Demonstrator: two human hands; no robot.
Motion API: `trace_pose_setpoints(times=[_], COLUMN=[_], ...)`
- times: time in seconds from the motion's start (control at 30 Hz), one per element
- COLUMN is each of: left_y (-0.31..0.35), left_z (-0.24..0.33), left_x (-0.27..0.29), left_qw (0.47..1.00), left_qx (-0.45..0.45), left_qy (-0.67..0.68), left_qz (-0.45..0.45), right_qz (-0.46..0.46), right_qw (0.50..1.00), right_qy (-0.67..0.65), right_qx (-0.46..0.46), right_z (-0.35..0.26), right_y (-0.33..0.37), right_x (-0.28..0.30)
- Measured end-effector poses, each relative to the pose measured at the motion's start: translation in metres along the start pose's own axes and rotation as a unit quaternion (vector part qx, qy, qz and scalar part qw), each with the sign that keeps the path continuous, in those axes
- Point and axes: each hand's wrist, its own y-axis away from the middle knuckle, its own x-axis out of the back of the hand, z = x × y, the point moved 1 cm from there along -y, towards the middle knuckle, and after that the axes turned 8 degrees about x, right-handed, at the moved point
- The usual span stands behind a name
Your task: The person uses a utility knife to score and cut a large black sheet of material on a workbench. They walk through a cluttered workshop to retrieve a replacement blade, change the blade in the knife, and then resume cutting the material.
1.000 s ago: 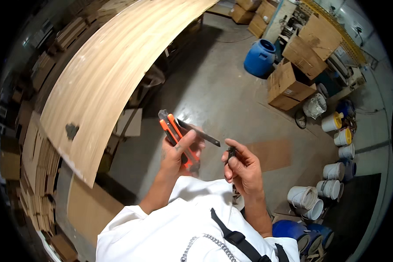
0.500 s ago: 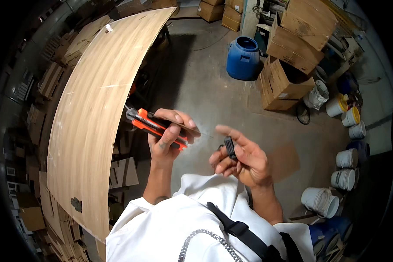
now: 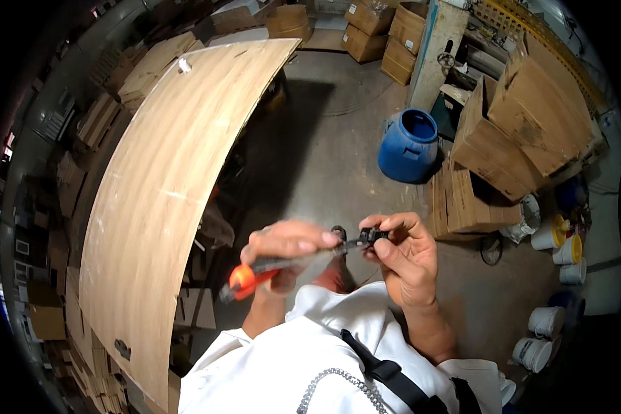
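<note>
In the lower middle of the frame, a person in a white shirt (image 3: 324, 331) works with both bare hands in front of the body. The left hand (image 3: 290, 238), blurred, grasps an orange-and-black utility knife (image 3: 243, 277), whose orange end sticks out below and to the left of the fingers, left of the frame's centre. Along the same hand runs a long, narrow, dark grey metal blade (image 3: 307, 260), slanting up toward the right. The right hand (image 3: 412, 265), right of centre, pinches a small black plastic piece (image 3: 373, 235) between thumb and fingers. The blade's right end meets the black piece, or lies just beside it; the blur hides which.

On the left side of the frame stretches a large, pale wood-grain panel (image 3: 152, 200), with a dark, irregular lump (image 3: 123, 348) near its lower end and a small white object (image 3: 184, 65) near its upper end. A blue plastic barrel (image 3: 408, 155) stands on the grey concrete floor (image 3: 324, 186) at upper right of centre, with brown cardboard boxes (image 3: 486, 200) to its right. White plastic buckets (image 3: 531, 353) stand at the lower right. A silver chain (image 3: 338, 372) and a black strap (image 3: 386, 369) lie across the shirt.
</note>
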Motion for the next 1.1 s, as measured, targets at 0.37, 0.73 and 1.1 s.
trace_pose_setpoints(times=[0.37,0.73,1.1], left_y=[-0.197,-0.290,-0.380], left_z=[-0.115,-0.217,-0.313], left_x=[0.083,0.164,0.204], left_qw=[0.967,0.952,0.893], left_qx=[-0.148,-0.117,-0.163], left_qy=[-0.154,-0.239,-0.369], left_qz=[-0.140,-0.150,-0.201], right_qz=[-0.096,-0.129,-0.147], right_qw=[0.985,0.978,0.984], right_qy=[-0.019,0.052,-0.005], right_qx=[-0.145,-0.153,-0.104], right_z=[-0.008,0.042,0.074], right_y=[-0.240,-0.406,-0.552], right_x=[0.036,0.054,0.095])
